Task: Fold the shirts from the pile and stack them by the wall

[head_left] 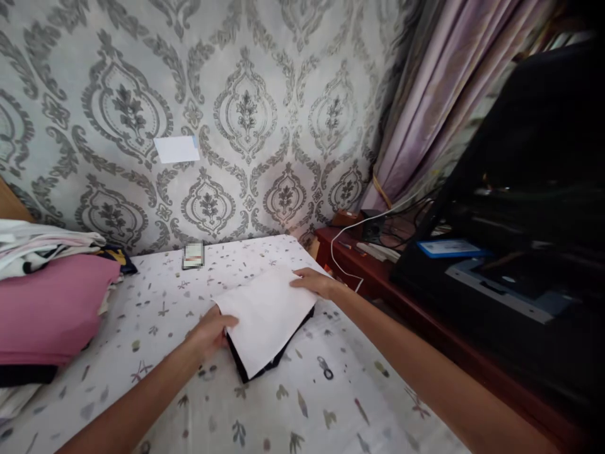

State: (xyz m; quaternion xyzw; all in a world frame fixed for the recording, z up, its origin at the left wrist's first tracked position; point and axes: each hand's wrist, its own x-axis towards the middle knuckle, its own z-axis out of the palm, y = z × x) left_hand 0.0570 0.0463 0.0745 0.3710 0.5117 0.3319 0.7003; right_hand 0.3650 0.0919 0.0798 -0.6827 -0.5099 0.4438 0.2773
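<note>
A white sheet [269,315], smooth and flat, lies at a slant over a black layer [288,347] whose edge shows along the near side. Whether the white piece is paper or cloth I cannot tell. My left hand [212,329] grips its left edge, thumb on top and the other fingers underneath. At the far right corner, my right hand [314,282] is closed on the edge with its fingers over the top; its thumb is hidden. Both pieces are on or just above a white patterned bedsheet [302,403].
Folded clothes, with a pink one [51,302] among them, are piled at the left. A small blurred packet [193,255] sits near the wall. To the right stand a dark red table [350,249], a white cable [333,246] and a large black screen-like panel [515,157].
</note>
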